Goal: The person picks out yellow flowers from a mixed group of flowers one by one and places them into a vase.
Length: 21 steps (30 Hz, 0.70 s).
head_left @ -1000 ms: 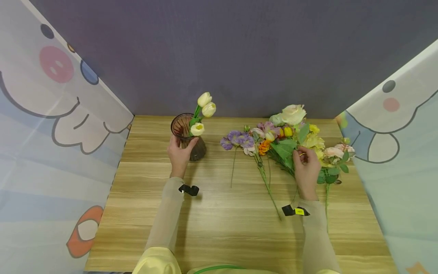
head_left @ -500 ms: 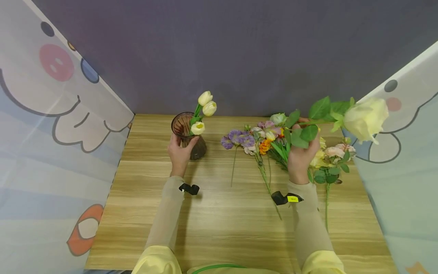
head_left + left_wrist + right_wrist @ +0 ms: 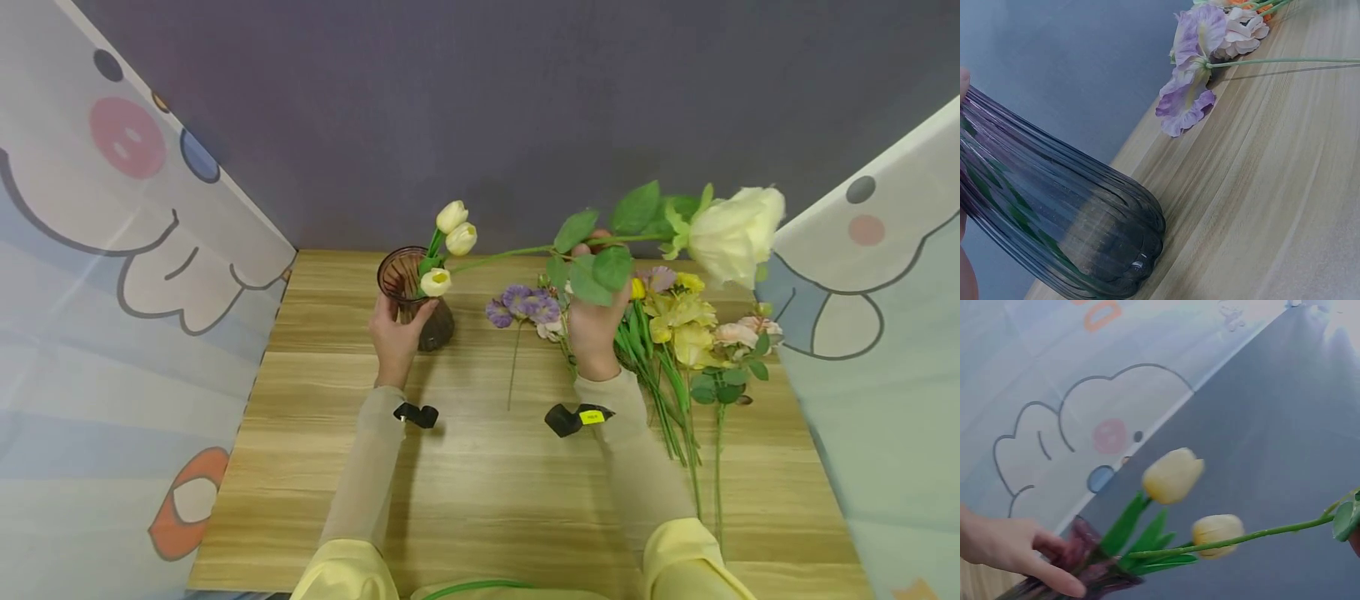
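My left hand grips the neck of a ribbed, purple-tinted glass vase, which stands at the left of the table. Several pale yellow tulips lean out of its mouth, their green leaves showing through the glass in the left wrist view. My right hand holds a white rose by its leafy stem, bloom pointing right. The rose's bare stem end reaches left toward the vase; in the right wrist view the stem crosses in front of a tulip. Leaves partly hide the right fingers.
A purple flower lies right of the vase on the wooden table. Yellow flowers with long green stems lie further right, beside pale pink roses. A dark wall stands behind the table, with printed curtains on both sides.
My right hand has picked the white rose out of the flower pile, lifted it and carried it left toward the vase. The left hand keeps its hold on the vase.
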Available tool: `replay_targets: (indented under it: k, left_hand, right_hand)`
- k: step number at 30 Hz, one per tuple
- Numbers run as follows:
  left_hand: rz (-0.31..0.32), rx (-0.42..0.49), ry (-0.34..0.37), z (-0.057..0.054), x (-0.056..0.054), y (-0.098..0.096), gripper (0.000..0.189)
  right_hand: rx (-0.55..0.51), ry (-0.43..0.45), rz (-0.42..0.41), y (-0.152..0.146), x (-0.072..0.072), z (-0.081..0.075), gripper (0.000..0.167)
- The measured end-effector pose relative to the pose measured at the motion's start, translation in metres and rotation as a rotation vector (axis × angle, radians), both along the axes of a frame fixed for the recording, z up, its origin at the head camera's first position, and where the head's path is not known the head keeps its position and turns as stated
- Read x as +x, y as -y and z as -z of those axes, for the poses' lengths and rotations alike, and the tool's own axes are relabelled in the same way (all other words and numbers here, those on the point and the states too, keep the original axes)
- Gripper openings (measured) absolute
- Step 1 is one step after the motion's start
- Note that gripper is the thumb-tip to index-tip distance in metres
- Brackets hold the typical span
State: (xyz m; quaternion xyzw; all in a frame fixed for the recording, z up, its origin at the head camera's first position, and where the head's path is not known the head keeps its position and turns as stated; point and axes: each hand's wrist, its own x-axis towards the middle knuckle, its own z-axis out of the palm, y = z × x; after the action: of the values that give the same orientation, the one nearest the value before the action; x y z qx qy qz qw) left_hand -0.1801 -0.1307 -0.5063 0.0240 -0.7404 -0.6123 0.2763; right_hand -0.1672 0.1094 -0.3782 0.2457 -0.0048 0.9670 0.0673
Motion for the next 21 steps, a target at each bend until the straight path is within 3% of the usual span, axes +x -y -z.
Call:
replay_targets:
  k: [3, 6, 9, 10, 13, 17, 21]
  left_hand:
    - [-0.002, -0.002, -0.004, 0.000, 0.000, 0.000, 0.057]
    - [-0.004, -0.007, -0.006, 0.001, 0.000, 0.000, 0.057]
    - [-0.006, -0.014, -0.006, 0.001, 0.000, 0.001, 0.057]
    - [-0.004, -0.014, -0.006, 0.001, 0.001, 0.001, 0.057]
    - [-0.003, -0.021, -0.010, 0.001, 0.001, 0.002, 0.057]
    - [-0.009, -0.037, -0.019, 0.003, 0.001, 0.002, 0.058]
    - [0.000, -0.032, -0.028, 0.003, 0.001, 0.002, 0.059]
  right_hand:
    - [0.471, 0.027, 0.315, 0.014, -0.007, 0.011, 0.030]
    - [0.940, -0.012, 0.667, 0.028, -0.012, 0.022, 0.033]
    - [1.243, -0.059, 0.846, 0.043, -0.015, 0.029, 0.029]
    - [1.315, -0.074, 0.860, 0.048, -0.016, 0.031, 0.028]
    - [1.495, -0.081, 0.795, 0.062, -0.017, 0.039, 0.030]
    - [1.732, -0.022, 0.660, 0.075, -0.015, 0.056, 0.025]
    - [1.839, 0.006, 0.558, 0.077, -0.008, 0.078, 0.026]
